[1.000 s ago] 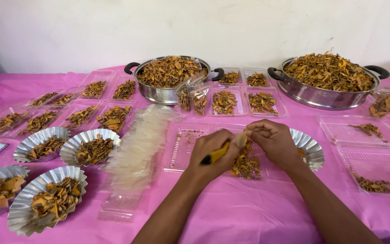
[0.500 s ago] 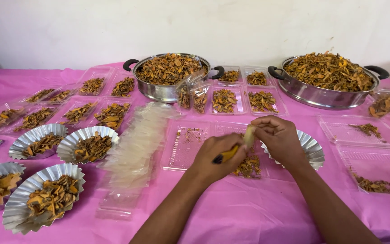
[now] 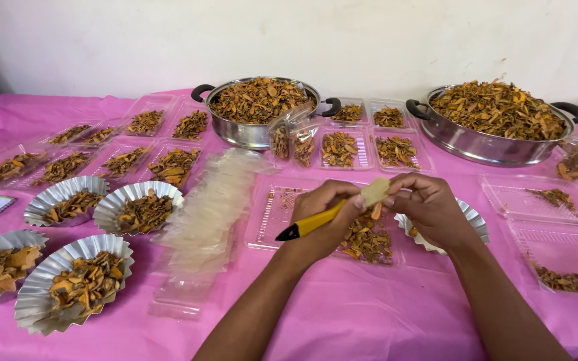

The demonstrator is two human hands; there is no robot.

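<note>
1. Over the middle of the bench [image 3: 342,321], between both hands, sits a small pale slice [image 3: 374,192], flat and tan, held above a clear tray [image 3: 272,220] of orange-brown chips.
2. The slice looks thin, dry and light. I judge it stiff but brittle, likely to snap if bent, so it is best pinched by its edges, not its flat middle.
3. The right hand [image 3: 429,210] has its fingers curled closed around the slice's right end; thumb and fingertips seem to pinch it, though the exact contact is partly hidden.
4. The left hand [image 3: 326,217] is closed around a yellow tool [image 3: 312,224] with a black tip, its thumb touching the slice's left edge. The handle looks smooth and rigid, easy to grip along its length.
5. Just behind the right hand lies a foil dish [image 3: 473,224], mostly hidden.
6. Left of the tray a loose stack of clear bags [image 3: 212,207] fans across the bench; they look limp and slippery.
7. Farther left, four foil dishes [image 3: 48,294] hold the same chips, with rows of filled clear trays behind them.
8. At the back stand two steel pots [image 3: 476,144], heaped with chips; full, they would be heavy, to be taken by the black handles.
9. To the right lie nearly bare trays [image 3: 536,200] with a few chips.
</note>
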